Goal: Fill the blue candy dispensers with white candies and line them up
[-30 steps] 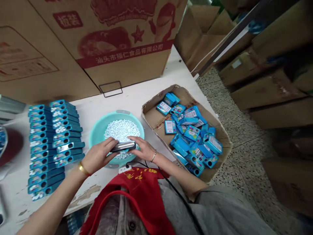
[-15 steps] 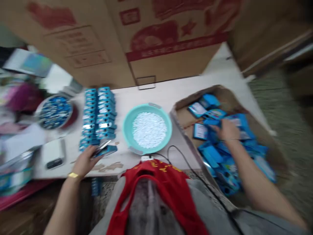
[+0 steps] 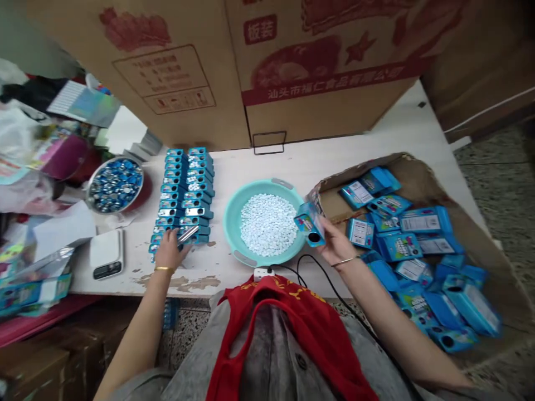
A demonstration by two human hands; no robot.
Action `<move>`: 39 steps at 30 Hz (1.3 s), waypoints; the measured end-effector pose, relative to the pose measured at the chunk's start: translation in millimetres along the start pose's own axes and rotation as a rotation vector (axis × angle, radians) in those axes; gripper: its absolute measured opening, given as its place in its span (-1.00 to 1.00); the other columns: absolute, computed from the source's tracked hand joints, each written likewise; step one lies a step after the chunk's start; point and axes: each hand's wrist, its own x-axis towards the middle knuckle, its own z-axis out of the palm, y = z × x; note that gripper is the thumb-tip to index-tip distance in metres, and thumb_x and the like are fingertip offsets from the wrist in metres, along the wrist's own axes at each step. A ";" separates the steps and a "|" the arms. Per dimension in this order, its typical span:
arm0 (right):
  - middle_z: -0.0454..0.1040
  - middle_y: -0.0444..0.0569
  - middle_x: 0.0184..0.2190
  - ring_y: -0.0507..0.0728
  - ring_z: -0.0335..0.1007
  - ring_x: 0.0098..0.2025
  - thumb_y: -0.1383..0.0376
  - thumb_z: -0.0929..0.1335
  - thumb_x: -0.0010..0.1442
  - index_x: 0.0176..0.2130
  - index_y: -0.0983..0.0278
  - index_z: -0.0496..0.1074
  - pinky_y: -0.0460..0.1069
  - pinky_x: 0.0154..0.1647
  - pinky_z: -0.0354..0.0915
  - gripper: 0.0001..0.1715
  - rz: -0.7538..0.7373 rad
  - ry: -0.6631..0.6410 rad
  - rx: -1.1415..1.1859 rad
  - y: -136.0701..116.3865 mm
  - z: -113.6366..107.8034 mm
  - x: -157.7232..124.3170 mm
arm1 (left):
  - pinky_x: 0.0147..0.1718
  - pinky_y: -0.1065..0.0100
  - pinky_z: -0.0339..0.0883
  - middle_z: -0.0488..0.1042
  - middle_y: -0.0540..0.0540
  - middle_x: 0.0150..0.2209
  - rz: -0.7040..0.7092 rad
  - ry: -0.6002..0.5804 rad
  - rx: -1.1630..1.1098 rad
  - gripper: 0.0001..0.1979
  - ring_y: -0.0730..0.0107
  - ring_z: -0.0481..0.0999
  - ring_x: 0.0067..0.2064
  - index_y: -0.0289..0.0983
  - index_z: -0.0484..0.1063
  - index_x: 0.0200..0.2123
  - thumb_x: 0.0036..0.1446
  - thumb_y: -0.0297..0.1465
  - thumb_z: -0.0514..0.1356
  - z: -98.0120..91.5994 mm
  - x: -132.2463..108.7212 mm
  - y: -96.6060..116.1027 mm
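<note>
My right hand (image 3: 336, 245) is closed around a small blue printed candy box (image 3: 308, 224), held over the right rim of the turquoise basin (image 3: 229, 236). A dark round hole shows in the box's end. White pellet-like candies (image 3: 267, 223) fill the basin's middle. At the near end of two rows of blue boxes (image 3: 199, 181), my left hand (image 3: 168, 252) is closed on a shiny metal tool, perhaps a scoop (image 3: 188, 234). Its fingers also touch the nearest boxes. White candies show in the holes of several boxes in the rows.
An open cardboard carton (image 3: 401, 167) on the right holds many jumbled blue boxes. Left of the rows stand a bowl of blue and silver wrapped pieces (image 3: 116, 186) and a white scale (image 3: 106, 253). A large carton (image 3: 309, 117) stands behind. A black cable (image 3: 330, 281) runs near the front edge.
My right hand has come out of the carton leftwards with a blue box. My left hand has moved up to the rows, and the box under it now stands at their near end.
</note>
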 end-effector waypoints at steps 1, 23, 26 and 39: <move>0.57 -0.17 -0.30 0.03 0.49 -0.34 0.19 0.47 -0.01 -0.21 0.15 0.47 -0.11 -0.47 0.43 -0.70 0.043 -0.009 0.018 6.9 -1.5 0.5 | -0.03 0.08 0.33 0.31 -0.35 0.05 0.003 0.041 -0.008 -0.43 -0.05 0.36 0.08 -0.35 0.22 0.10 0.12 -0.12 0.12 -2.5 -0.2 7.1; 0.44 0.05 0.08 0.26 0.30 0.17 -0.06 0.49 -0.08 -0.01 0.20 0.48 0.22 0.28 0.06 -0.31 0.190 -0.657 -0.537 39.5 -19.1 -51.1 | 0.01 0.11 0.22 0.34 -0.25 -0.04 0.657 -0.416 -0.135 -0.65 0.16 0.30 -0.02 -0.31 0.32 0.00 0.21 -0.59 -0.08 101.1 81.7 244.3; 0.58 0.06 -0.15 0.29 0.47 -0.01 -0.29 0.34 -0.03 -0.17 0.22 0.52 0.25 0.13 0.27 -0.27 0.188 -0.365 -0.228 41.0 -30.8 -46.2 | 0.04 0.14 0.21 0.36 -0.25 -0.03 0.734 -0.473 -0.149 -0.59 0.17 0.31 -0.03 -0.32 0.30 0.04 0.15 -0.65 -0.06 104.4 58.9 244.0; 0.56 -0.09 -0.12 0.16 0.47 -0.07 0.15 0.52 -0.06 -0.09 0.17 0.39 0.14 0.07 0.36 -0.46 -0.183 0.048 -0.268 28.2 -59.7 -21.8 | 0.05 0.16 0.29 0.37 -0.21 0.02 0.634 -0.691 -0.651 -0.50 0.22 0.38 0.03 -0.30 0.27 0.05 -0.02 -0.59 0.08 99.3 19.3 243.2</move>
